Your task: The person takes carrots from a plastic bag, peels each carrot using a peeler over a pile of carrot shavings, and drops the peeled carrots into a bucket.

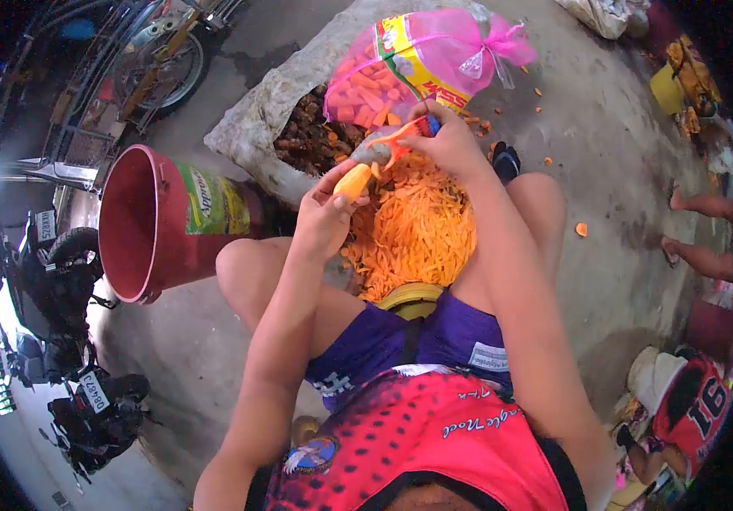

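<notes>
My left hand [330,210] has its fingers wrapped round a peeled orange carrot piece [353,182]. To its right, my right hand [446,140] grips an orange peeler [397,140] with a blue part near the fingers. The peeler's head is close above the carrot piece; whether they touch is unclear. Below both hands a large heap of thin orange shavings [418,226] lies between my legs, with a yellow rim [412,298] at its near edge. Beyond the hands sits a pink mesh bag [435,53] of cut carrot pieces.
An open pale sack [257,115] holds dark, unpeeled pieces. A red bucket [134,223] lies tipped at the left. Motorcycles [51,281] stand farther left. Orange scraps [582,229] are on the floor. Other people's legs [705,206] and a person in red [697,404] are at the right.
</notes>
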A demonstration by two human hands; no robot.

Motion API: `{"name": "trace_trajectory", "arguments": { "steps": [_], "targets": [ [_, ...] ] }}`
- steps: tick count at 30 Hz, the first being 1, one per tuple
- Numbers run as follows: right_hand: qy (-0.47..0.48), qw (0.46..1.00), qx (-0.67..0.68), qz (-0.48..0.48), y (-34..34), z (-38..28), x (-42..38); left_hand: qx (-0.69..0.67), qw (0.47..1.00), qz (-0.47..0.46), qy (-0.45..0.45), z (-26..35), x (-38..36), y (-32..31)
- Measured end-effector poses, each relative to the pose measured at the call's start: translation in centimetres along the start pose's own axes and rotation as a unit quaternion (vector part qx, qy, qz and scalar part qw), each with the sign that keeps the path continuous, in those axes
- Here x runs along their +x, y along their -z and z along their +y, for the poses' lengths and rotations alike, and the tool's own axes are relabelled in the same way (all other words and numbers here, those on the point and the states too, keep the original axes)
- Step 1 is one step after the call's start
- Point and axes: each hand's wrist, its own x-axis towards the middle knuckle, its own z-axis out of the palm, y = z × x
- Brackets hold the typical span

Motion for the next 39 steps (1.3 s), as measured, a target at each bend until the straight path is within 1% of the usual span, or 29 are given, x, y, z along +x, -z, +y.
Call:
{"name": "trace_trajectory", "arguments": {
  "steps": [1, 3, 4, 7, 8, 10, 11, 13, 15, 18, 19, 20, 21, 23, 24, 27, 29, 30, 32, 33, 34, 37, 38, 39],
  "targets": [
    [-0.007, 1.000, 0.003, -0.005, 0.1, 0.5, 0.1, -0.014, 1.000, -0.012, -0.002, 0.0, 0.2, 0.3],
    [-0.023, 1.000, 0.007, -0.018, -0.1, 0.4, -0.1, -0.031, 0.999, 0.015, -0.006, -0.3, 0.6, 0.2],
    [0.017, 0.997, 0.072, -0.037, -1.4, 1.3, -0.3, -0.040, 0.999, 0.030, -0.010, -0.5, 0.7, 0.0],
    [0.053, 0.998, 0.023, -0.028, -1.3, 1.2, -0.7, -0.059, 0.998, 0.030, 0.002, -1.2, 0.9, 0.4],
    [0.059, 0.997, -0.039, 0.020, -0.4, 1.4, -0.2, -0.091, 0.996, 0.022, 0.010, -1.3, 0.8, 0.7],
    [-0.008, 1.000, -0.018, 0.020, 0.3, 3.2, 0.8, -0.154, 0.988, 0.002, 0.020, -1.1, 0.9, 1.2],
    [-0.039, 0.999, -0.008, 0.020, 0.4, 4.0, 1.2, -0.158, 0.987, 0.008, 0.025, -1.0, 1.1, 1.2],
    [-0.016, 1.000, 0.006, -0.007, -0.1, 2.7, 0.6, -0.170, 0.985, 0.026, 0.029, -0.7, 0.9, 1.0],
    [0.016, 0.999, 0.028, -0.030, -0.5, 1.5, -0.2, -0.126, 0.992, 0.020, 0.018, -0.3, 1.0, 0.9],
    [-0.039, 0.992, 0.102, -0.066, -0.2, 0.2, -0.8, -0.053, 0.999, 0.008, 0.008, 0.0, 0.9, 0.7],
    [-0.027, 0.991, 0.109, -0.067, -0.3, 0.1, -1.1, -0.027, 1.000, 0.002, 0.003, 0.2, 0.8, 0.7],
    [-0.013, 0.991, 0.117, -0.069, -0.5, -0.1, -1.2, -0.035, 0.999, 0.015, 0.011, 0.4, 0.7, 0.6],
    [0.002, 0.990, 0.125, -0.072, -0.7, -0.1, -1.3, -0.005, 1.000, 0.024, 0.014, 0.6, 0.7, 0.7],
    [0.019, 0.990, 0.105, -0.092, -1.2, 0.5, -1.3, 0.057, 0.997, 0.044, 0.020, 0.7, 0.6, 0.8],
    [0.029, 0.990, 0.095, -0.103, -1.4, 0.1, -1.3, 0.070, 0.997, 0.038, 0.020, 0.7, 0.5, 0.7],
    [-0.003, 0.987, 0.077, -0.144, -1.1, -1.0, -1.6, 0.104, 0.994, 0.027, 0.028, 0.7, 0.3, 0.3],
    [-0.041, 0.992, 0.009, -0.117, -0.7, -1.1, -1.4, 0.123, 0.991, 0.026, 0.040, 0.7, 0.1, 0.2],
    [-0.059, 0.993, -0.025, -0.103, -0.5, -1.0, -1.0, 0.101, 0.994, 0.007, 0.035, 0.8, -0.2, 0.1],
    [-0.040, 0.998, -0.005, -0.042, 0.2, 2.5, 0.7, 0.059, 0.998, -0.031, 0.020, 1.3, -0.6, -0.2],
    [-0.031, 0.999, 0.006, -0.013, 0.3, 2.3, 1.0, 0.057, 0.998, -0.017, 0.013, 1.2, -0.5, -0.1],
    [-0.035, 0.998, 0.043, -0.011, -0.1, 2.1, 0.9, 0.055, 0.998, -0.001, 0.007, 0.8, -0.3, 0.3],
    [0.084, 0.989, 0.046, -0.109, -1.8, -0.2, -1.2, 0.043, 0.999, 0.026, -0.002, 0.1, 0.1, 0.3],
    [0.054, 0.991, 0.077, -0.096, -2.3, 0.1, -1.5, 0.039, 0.999, 0.031, -0.001, 0.0, 0.2, 0.2],
    [0.041, 0.996, 0.050, -0.055, -1.9, 0.7, -1.3, 0.028, 0.999, 0.015, -0.003, -0.1, 0.1, 0.3]
  ]
}}
